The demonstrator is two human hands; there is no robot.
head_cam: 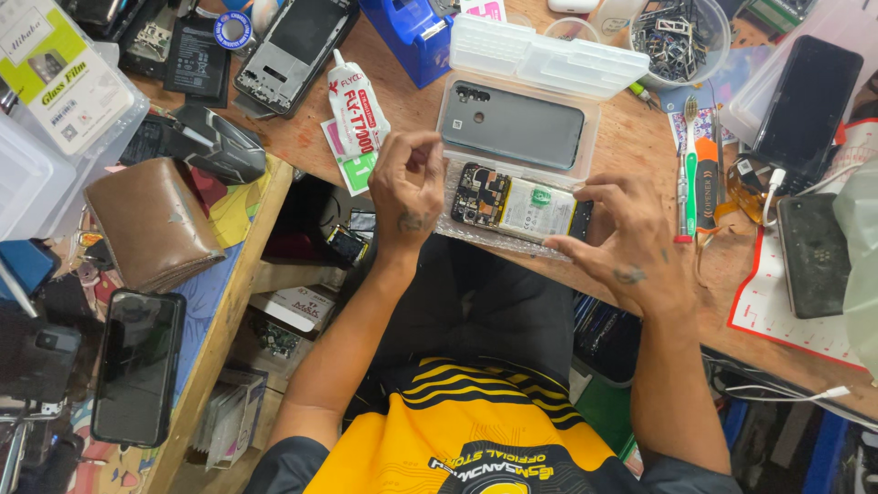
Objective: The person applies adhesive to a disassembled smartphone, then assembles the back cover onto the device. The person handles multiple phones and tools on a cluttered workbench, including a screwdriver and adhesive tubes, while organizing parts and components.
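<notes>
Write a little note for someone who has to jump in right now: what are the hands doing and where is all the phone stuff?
Left hand: bare, fingers curled at the left end of the opened phone; whether it pinches anything cannot be told.
Right hand: fingertips rest on the phone's right end.
The phone lies at the near edge of the wooden bench, its circuit board and battery showing.
Its grey back cover sits in the clear plastic box just behind.
Glue tube lies to the left; screwdriver to the right.
Done: back cover off. Left: the phone remains open, with no cover on it.
</notes>
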